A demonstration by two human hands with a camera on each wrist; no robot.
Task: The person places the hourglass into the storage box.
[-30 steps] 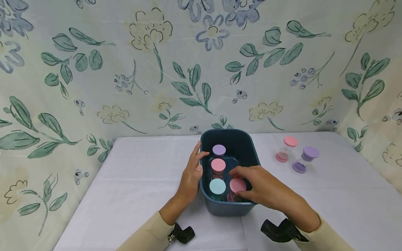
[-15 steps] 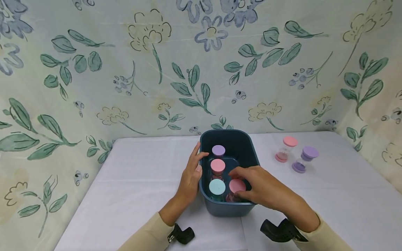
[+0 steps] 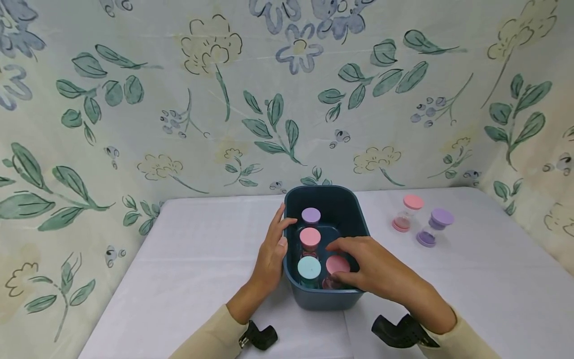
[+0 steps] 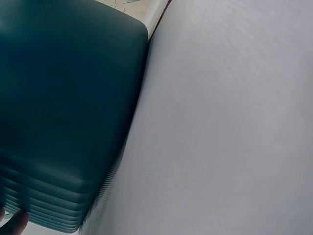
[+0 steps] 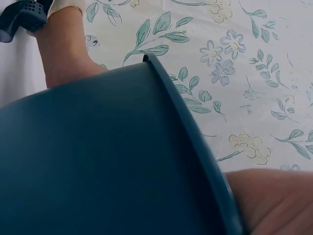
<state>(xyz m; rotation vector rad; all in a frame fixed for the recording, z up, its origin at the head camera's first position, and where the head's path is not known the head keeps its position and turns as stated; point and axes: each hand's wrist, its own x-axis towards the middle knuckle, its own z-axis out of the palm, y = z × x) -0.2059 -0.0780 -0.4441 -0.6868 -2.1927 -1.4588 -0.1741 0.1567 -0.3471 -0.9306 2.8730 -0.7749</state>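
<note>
Pink-capped sand timer (image 3: 337, 267) stands in the dark blue bin (image 3: 354, 212), near-right corner, at table centre. Right hand (image 3: 374, 269) curls its fingers round this timer's cap. Left hand (image 3: 271, 252), fingers straight, presses the bin's wall at 9 o'clock. No change from the earlier frames: both hands unmoved. Also in the bin: teal-capped timer (image 3: 309, 268) just beside, pink timer (image 3: 310, 238) and purple timer (image 3: 311, 216) toward 12. Out on the white table (image 3: 188, 259) at 2 o'clock: loose pink timer (image 3: 407, 213), loose purple timer (image 3: 434, 227).
</note>
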